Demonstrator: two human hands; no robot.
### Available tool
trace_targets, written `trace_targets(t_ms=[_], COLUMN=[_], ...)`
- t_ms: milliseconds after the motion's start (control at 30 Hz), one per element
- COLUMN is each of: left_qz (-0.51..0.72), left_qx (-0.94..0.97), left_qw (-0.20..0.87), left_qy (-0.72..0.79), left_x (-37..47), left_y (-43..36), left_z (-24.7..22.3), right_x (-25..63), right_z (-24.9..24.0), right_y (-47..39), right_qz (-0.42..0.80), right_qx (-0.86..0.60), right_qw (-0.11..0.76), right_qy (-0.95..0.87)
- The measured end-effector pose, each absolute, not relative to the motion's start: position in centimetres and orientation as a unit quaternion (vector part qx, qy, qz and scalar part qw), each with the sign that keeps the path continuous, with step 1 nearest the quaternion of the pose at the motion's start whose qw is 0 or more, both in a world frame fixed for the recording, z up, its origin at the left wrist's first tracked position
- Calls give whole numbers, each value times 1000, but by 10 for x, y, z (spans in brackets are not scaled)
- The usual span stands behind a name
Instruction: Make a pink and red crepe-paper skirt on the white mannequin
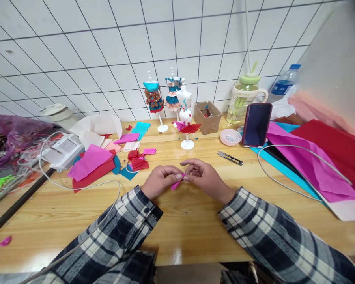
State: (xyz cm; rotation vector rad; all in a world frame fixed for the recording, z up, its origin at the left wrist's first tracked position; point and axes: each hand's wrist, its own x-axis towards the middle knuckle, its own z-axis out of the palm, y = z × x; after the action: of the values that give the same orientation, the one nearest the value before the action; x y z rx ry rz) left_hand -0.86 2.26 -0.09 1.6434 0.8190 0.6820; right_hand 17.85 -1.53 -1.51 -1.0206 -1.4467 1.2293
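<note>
Low over the wooden table, both of my hands meet at a small piece of magenta crepe paper. My left hand pinches it between thumb and forefinger. From the other side, the thumb and fingertips of my right hand close on the same piece, which looks gathered where they meet. Just beyond stands a small white dress form with a fanned pink and red paper skirt. Two more dress forms, one with a blue and brown outfit and one with a teal and peach dress, stand behind it.
Paper scraps lie at left beside a white glue gun or power device with a cable. Thread snips, a pink bead dish, a propped phone, a cardboard box and a drink jug stand right of centre. Coloured paper sheets cover the right.
</note>
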Motion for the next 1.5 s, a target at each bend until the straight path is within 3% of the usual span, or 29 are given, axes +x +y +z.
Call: trace_targets(t_ms=[233,500,733,967,1133,1267,1367,1500], left_qz=[216,276,259,256,249,335,327,305], left_qx=[628,542,620,612,634,701,780,777], left_qw=[663,721,638,641,621,480,351,344], left_qy=[346,332,377,386,389,409,402,431], left_x=[-8,-7,-7,-5,-4,-4,-2,0], left_y=[24,24,26,24,23,19,15,13], left_z=[-8,-11,-11,-9,-6,-1,4,5], right_x=[183,184,187,193,191,188,187,187], right_z=[-16,-20,-16,-18,-17,-18,-20,-21], right_y=[-13,-10,-9,-9,-10,-11,-11,-11], right_qz=[439,375,385,522,433,382,365,421], right_qx=[-421,-471,-473,-455,-466,-490,-505,-498], right_qw=[426,460,459,376,424,445,457,457], right_qy=[-670,-652,-645,-617,-645,-645,-635,-605])
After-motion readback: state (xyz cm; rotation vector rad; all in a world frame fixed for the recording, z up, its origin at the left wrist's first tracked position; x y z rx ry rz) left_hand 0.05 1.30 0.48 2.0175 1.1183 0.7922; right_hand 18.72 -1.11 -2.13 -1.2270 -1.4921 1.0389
